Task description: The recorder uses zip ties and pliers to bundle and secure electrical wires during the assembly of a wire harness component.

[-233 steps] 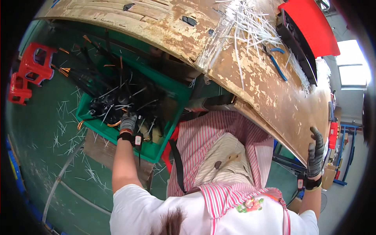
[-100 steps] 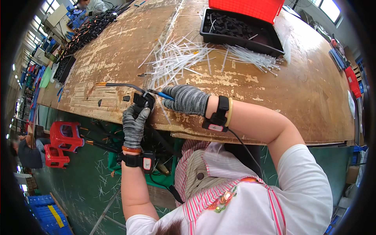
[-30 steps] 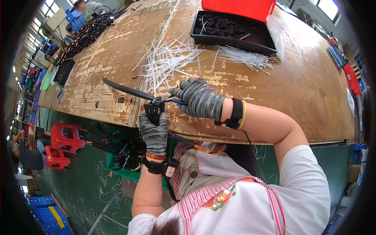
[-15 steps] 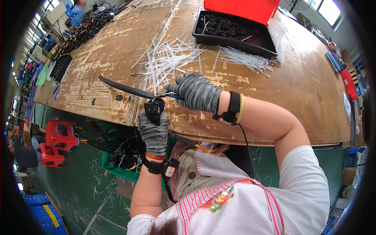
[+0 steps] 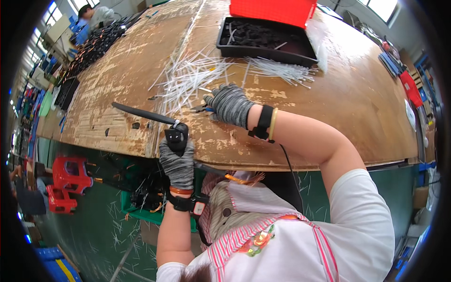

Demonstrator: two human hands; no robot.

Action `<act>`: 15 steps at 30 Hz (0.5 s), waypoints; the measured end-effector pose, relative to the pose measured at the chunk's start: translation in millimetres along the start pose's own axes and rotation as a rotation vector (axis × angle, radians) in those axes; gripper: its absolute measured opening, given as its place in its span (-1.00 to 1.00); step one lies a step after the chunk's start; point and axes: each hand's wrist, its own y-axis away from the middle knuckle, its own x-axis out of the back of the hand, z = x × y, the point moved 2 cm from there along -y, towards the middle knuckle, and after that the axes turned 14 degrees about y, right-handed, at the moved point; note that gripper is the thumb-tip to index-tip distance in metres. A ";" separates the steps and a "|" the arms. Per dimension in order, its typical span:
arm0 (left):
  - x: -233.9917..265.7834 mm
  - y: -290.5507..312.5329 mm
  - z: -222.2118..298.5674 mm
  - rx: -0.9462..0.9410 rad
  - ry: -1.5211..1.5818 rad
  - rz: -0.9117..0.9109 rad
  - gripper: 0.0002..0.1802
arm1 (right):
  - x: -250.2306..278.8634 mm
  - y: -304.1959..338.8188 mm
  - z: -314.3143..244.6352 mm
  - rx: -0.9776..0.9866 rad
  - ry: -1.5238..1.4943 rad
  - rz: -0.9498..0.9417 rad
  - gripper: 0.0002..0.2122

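My left hand (image 5: 177,164), in a grey knit glove, is closed round a black plug-like connector (image 5: 176,139) above the table's front edge. From the connector a thick black cable (image 5: 143,113) reaches out to the left. A white cable tie (image 5: 176,124) sits round the cable beside the connector. My right hand (image 5: 231,107), gloved too, is closed on small blue-handled cutting pliers (image 5: 203,108), their jaws pointing left and apart from the cable. A short white stick-like piece (image 5: 205,89) shows by its fingers. Beyond both hands lies a loose heap of white cable ties (image 5: 188,77).
A black tray (image 5: 268,52) of small black parts stands at the back with a red bin (image 5: 277,8) behind it. More ties (image 5: 282,70) lie in front. Under the table edge is a green crate (image 5: 136,214) with cables. Red stools (image 5: 70,176) stand left; a person (image 5: 96,16) is far left.
My right hand has drawn the pliers away from the cable, to the right. The tie by the connector now shows without a long tail. The whole view has shifted slightly.
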 end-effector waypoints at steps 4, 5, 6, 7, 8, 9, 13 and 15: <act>7.8 7.0 15.9 -0.169 -0.085 -0.038 -0.55 | -15.7 9.7 8.9 0.005 -0.052 0.172 -0.44; 8.8 7.7 21.9 -0.222 -0.036 -0.067 -0.56 | -17.3 13.5 10.1 -0.006 -0.050 0.175 -0.44; 8.5 10.0 33.7 -0.236 0.017 -0.093 -0.54 | -8.1 23.7 8.6 -0.014 -0.162 0.572 -0.43; 11.1 9.8 46.3 -0.232 0.016 -0.092 -0.54 | 9.9 37.9 4.2 -0.011 -0.276 0.964 -0.41; 12.2 9.2 63.5 -0.394 -0.293 -0.159 -0.46 | 24.5 52.1 2.3 0.040 -0.219 1.057 -0.41; 9.9 11.4 81.2 -0.554 -0.603 -0.228 -0.39 | 57.3 74.6 -0.5 0.089 -0.159 1.148 -0.40; -17.2 8.4 127.8 -0.967 -0.741 -0.461 -0.44 | 90.1 119.1 -7.2 0.331 0.180 1.250 -0.54; -30.9 9.8 151.2 -0.999 -0.759 -0.609 -0.42 | 86.7 141.6 5.8 0.431 0.315 0.860 -0.73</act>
